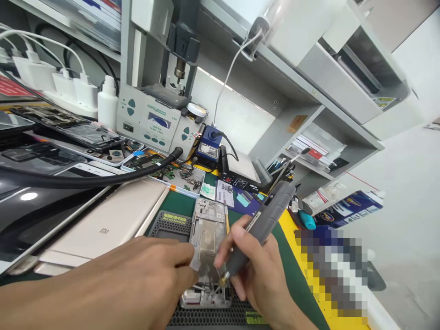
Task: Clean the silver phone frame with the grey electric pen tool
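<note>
A stripped silver phone frame (208, 227) lies lengthwise before me on a black perforated mat (173, 224), with bare metal showing along its middle. My right hand (263, 256) is wrapped round a thick grey pen-shaped rotary tool (280, 206). Its brass-coloured nose points down at the lower end of the frame, where small parts and a white piece sit. My left hand (154, 270) has thumb and forefinger pinched at the frame's left edge. A thin whitish, film-like piece shows by those fingertips, but what they grip is partly hidden.
A hot air station (147, 117) stands behind, its black hose (137, 176) crossing the left side. Trays of circuit boards (197, 172), a gold phone back (99, 224) and dark screens (41, 215) lie left. Behind the frame is a black heating plate (237, 178); shelves (309, 105) rise above.
</note>
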A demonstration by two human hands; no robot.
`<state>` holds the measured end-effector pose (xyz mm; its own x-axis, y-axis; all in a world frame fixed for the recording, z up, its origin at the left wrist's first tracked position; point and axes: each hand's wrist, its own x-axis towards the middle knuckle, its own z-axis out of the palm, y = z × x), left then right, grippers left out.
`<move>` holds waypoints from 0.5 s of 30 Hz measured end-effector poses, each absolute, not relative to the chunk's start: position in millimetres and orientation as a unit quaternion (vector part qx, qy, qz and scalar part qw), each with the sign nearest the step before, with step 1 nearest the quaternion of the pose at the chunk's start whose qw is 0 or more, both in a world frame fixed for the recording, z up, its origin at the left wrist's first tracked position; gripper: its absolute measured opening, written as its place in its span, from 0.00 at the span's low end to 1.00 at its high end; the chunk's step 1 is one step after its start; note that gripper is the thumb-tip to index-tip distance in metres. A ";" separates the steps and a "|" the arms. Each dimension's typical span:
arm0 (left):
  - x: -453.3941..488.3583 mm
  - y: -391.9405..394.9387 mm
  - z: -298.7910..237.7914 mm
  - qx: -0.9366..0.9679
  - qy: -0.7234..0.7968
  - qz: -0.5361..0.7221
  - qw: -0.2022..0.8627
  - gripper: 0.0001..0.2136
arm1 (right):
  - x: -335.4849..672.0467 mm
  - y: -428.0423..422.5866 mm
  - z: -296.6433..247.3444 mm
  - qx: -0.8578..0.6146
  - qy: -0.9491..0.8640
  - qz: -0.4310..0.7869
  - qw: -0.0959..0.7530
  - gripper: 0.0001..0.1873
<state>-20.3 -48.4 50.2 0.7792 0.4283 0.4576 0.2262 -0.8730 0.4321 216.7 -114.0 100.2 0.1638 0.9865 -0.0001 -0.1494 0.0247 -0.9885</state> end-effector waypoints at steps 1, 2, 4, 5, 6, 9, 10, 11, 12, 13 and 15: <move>-18.9 -48.1 49.6 0.926 0.176 0.274 0.193 0.24 | 220.2 -113.3 97.1 -0.481 -0.424 0.507 0.576 0.30; -18.0 -47.6 49.6 0.925 0.172 0.273 0.203 0.24 | 223.0 -112.7 94.9 -0.470 -0.422 0.520 0.575 0.29; -17.6 -46.4 50.8 0.925 0.162 0.278 0.202 0.24 | 225.7 -112.0 93.4 -0.459 -0.407 0.528 0.587 0.24; -17.9 -45.7 51.9 0.926 0.156 0.282 0.197 0.25 | 225.7 -111.7 94.0 -0.455 -0.406 0.521 0.597 0.21; -18.3 -45.2 53.2 0.927 0.150 0.288 0.188 0.26 | 224.8 -111.3 95.2 -0.456 -0.411 0.503 0.608 0.18; -18.9 -44.3 56.6 0.933 0.132 0.294 0.160 0.28 | 220.3 -108.7 100.6 -0.468 -0.441 0.447 0.622 0.19; -18.9 -44.2 57.6 0.933 0.130 0.300 0.150 0.28 | 219.1 -107.4 102.2 -0.477 -0.449 0.435 0.618 0.22; -18.9 -44.0 58.4 0.933 0.137 0.302 0.139 0.28 | 218.3 -105.9 103.6 -0.486 -0.455 0.426 0.612 0.25; -19.1 -43.8 59.0 0.934 0.140 0.302 0.128 0.27 | 217.9 -104.3 104.7 -0.493 -0.458 0.418 0.610 0.28; -19.6 -43.5 59.6 0.938 0.146 0.291 0.118 0.26 | 217.9 -102.8 105.5 -0.500 -0.459 0.414 0.606 0.30; -21.6 -43.1 60.2 0.946 0.154 0.264 0.105 0.24 | 218.7 -100.2 106.3 -0.508 -0.461 0.410 0.600 0.33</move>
